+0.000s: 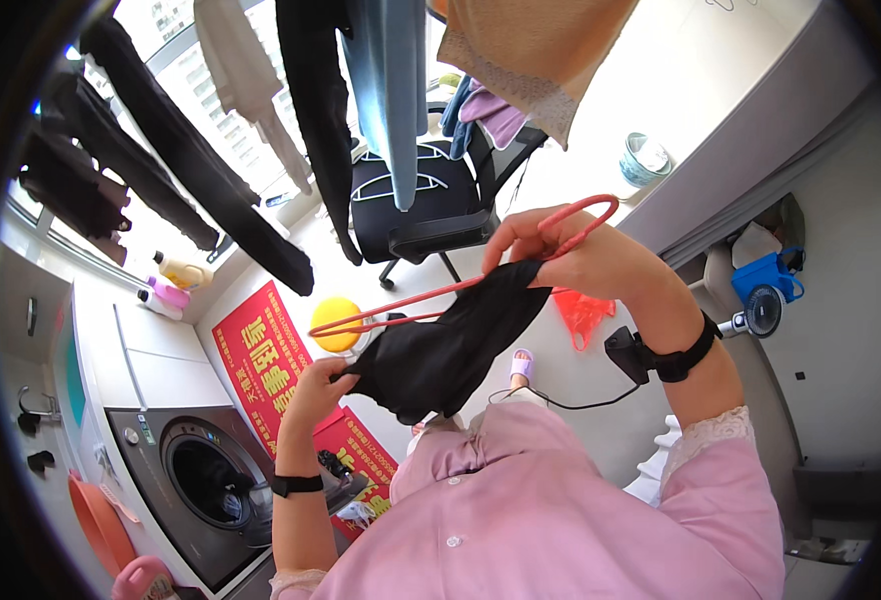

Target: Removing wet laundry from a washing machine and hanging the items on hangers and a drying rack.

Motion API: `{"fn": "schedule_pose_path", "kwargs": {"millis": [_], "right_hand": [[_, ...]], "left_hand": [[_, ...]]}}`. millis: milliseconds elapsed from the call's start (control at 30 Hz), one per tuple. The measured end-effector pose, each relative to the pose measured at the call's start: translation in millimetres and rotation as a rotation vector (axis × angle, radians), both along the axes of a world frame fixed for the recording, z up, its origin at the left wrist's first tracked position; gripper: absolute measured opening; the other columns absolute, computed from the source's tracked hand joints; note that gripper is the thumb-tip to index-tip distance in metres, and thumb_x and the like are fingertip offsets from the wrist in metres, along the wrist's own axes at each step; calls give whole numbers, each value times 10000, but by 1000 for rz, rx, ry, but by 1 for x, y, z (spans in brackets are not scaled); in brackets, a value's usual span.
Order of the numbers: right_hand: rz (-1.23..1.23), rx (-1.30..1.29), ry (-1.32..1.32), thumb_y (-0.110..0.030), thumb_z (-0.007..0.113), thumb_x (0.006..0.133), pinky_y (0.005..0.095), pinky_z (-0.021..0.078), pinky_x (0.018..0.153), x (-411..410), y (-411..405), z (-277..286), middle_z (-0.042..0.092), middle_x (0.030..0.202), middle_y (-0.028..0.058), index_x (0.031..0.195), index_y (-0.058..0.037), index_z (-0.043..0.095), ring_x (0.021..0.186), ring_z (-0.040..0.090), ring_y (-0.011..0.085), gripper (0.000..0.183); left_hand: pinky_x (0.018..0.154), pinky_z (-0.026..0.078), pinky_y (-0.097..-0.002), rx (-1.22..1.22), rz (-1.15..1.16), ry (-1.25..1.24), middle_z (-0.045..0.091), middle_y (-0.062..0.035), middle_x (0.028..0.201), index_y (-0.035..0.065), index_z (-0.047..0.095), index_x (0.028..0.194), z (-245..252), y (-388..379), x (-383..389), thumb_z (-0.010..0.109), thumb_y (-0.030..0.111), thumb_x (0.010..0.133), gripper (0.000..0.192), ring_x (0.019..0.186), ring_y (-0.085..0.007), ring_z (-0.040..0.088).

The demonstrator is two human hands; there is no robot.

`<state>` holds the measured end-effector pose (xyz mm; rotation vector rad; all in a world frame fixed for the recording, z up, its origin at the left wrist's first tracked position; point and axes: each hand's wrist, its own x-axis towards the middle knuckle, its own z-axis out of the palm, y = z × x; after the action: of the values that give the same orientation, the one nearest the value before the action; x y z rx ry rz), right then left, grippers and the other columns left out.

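A black cloth garment [440, 352] is stretched between my two hands. Its lower left edge is pinched by my left hand [324, 390]. Higher up and to the right, my right hand [545, 244] grips the garment's other end together with a red clothes hanger [410, 306], near its hook. The hanger's long frame points left across the garment's top side, and its far end lies over a round yellow thing in the view. Whether the hanger passes inside the garment cannot be told.
Clothes [185, 135] hang overhead along the window. A black office chair [425, 199] with white hangers on its seat stands ahead. At left are an open front-loading washing machine [200, 480] and detergent bottles [178, 281]. Red printed mats [260, 352] and a red plastic bag [584, 315] lie on the floor.
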<state>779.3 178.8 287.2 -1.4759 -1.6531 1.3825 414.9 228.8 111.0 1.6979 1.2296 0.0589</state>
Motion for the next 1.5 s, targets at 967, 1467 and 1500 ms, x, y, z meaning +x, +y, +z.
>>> {"fn": "schedule_pose_path", "kwargs": {"millis": [967, 1467, 1500], "right_hand": [[-657, 757, 90, -161, 798, 764, 264, 461, 713, 299, -21, -99, 625, 954, 60, 1079, -55, 657, 730, 505, 133, 360], [-811, 335, 341, -215, 676, 910, 218, 439, 623, 348, 36, -58, 590, 700, -32, 898, 7, 677, 677, 492, 39, 223], [-859, 374, 254, -250, 685, 910, 232, 388, 588, 355, 39, -60, 511, 665, -46, 840, 4, 654, 641, 424, 51, 265]], "left_hand": [[963, 493, -422, -847, 227, -1337, 627, -99, 1130, 75, 522, 1215, 112, 37, 511, 421, 372, 1028, 366, 1062, -240, 622], [863, 518, -248, -150, -16, -1008, 620, -133, 1141, 27, 429, 1354, 114, 110, 542, 573, -113, 841, 551, 1004, -167, 633], [816, 530, -242, -182, 37, -995, 648, -121, 1058, 20, 467, 1306, 112, 118, 541, 564, -100, 856, 476, 928, -157, 651]]}}
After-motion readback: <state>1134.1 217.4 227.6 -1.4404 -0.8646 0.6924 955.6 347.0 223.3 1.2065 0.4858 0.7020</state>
